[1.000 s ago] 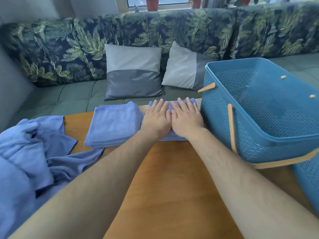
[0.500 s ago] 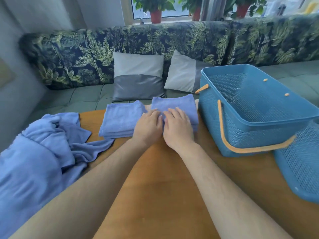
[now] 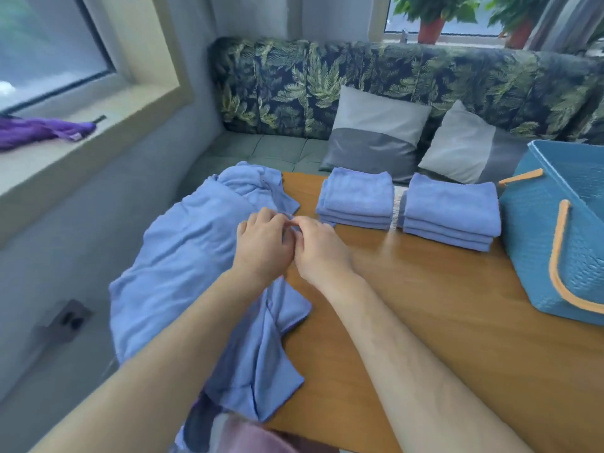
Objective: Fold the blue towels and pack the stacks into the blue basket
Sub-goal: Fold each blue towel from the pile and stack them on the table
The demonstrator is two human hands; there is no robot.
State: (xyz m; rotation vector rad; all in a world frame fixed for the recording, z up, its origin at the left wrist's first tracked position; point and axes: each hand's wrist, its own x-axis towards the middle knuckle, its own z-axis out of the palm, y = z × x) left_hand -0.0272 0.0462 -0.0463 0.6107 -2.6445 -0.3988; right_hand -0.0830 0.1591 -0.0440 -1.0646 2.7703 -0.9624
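A heap of unfolded blue towels (image 3: pixel 183 256) lies over the left end of the wooden table (image 3: pixel 425 305). My left hand (image 3: pixel 261 243) and my right hand (image 3: pixel 317 246) meet side by side at the heap's right edge, fingers curled and pinching a bit of blue cloth between them. Two stacks of folded blue towels stand at the table's far side: the left stack (image 3: pixel 356 197) and the right stack (image 3: pixel 451 210). The blue basket (image 3: pixel 529 243) with orange handles stands at the right edge, touching the right stack's corner.
A leaf-patterned sofa (image 3: pixel 359 76) with two grey cushions (image 3: pixel 376 135) runs behind the table. A window sill on the left holds a purple folded umbrella (image 3: pixel 39 130). Bare table top lies in front of the stacks.
Both hands left the right folded stack and moved left to the loose heap, where they now pinch cloth. The view swung left, so the basket sits at the right edge.
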